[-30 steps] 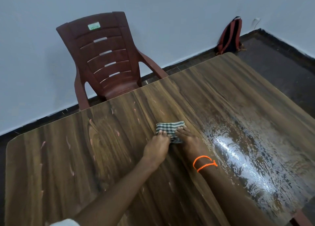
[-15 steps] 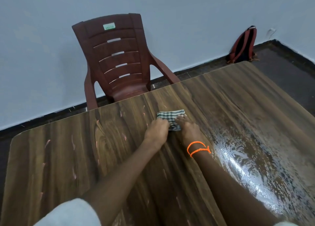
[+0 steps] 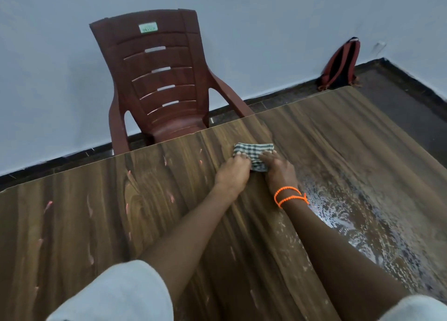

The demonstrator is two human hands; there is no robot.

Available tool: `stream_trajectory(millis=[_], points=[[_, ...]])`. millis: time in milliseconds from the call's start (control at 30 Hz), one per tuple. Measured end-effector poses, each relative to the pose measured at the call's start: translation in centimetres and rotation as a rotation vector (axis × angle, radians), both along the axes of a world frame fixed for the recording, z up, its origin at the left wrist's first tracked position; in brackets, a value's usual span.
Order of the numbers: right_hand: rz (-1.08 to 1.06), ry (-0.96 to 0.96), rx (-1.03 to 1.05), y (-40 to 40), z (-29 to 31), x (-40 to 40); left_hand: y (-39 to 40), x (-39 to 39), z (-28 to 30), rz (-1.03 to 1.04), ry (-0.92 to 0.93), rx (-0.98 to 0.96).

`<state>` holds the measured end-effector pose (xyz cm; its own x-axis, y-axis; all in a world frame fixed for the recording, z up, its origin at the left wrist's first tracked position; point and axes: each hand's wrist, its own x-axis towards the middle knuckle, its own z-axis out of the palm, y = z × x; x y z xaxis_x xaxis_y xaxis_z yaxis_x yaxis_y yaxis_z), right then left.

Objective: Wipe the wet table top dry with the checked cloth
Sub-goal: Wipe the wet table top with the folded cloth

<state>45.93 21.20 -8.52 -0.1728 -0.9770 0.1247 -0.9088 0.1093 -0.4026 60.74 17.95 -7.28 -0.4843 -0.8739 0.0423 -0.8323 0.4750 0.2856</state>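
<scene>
The only writing I can see is on the small pale green label [image 3: 147, 27] stuck near the top of the backrest of the brown plastic chair [image 3: 159, 78], which stands beyond the far edge of the table [image 3: 72, 224]. Its dark letters look like "DELUX", though the print is small and soft, so I cannot be sure of every letter. Nothing else carries text I can read: not the checked cloth [image 3: 254, 151] under my fingers, nor the backpack [image 3: 341, 66] against the wall past the table's far right corner.
</scene>
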Motion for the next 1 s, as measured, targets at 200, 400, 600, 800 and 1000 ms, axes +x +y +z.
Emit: stream_trajectory(millis=[200, 400, 600, 800, 1000], points=[[0.065, 0.081, 0.037, -2.6, 1.1, 4.8, -3.0, 3.4, 1.3, 0.133, -0.04, 0.053], [0.242, 0.074, 0.051, 1.7, -0.6, 3.4, -0.2, 4.7, 0.2, 0.034, 0.029, 0.202], [0.023, 0.037, -0.003, -0.3, -0.7, 0.3, -2.3, 0.3, -0.9, -0.045, 0.057, 0.151], [-0.057, 0.032, -0.042, -6.3, 0.9, 3.4, -7.9, 1.5, 0.4, 0.033, 0.038, 0.13], [-0.014, 0.037, 0.022, -10.0, 0.5, 8.3, -9.2, 6.9, 1.8, 0.171, 0.035, 0.159]])
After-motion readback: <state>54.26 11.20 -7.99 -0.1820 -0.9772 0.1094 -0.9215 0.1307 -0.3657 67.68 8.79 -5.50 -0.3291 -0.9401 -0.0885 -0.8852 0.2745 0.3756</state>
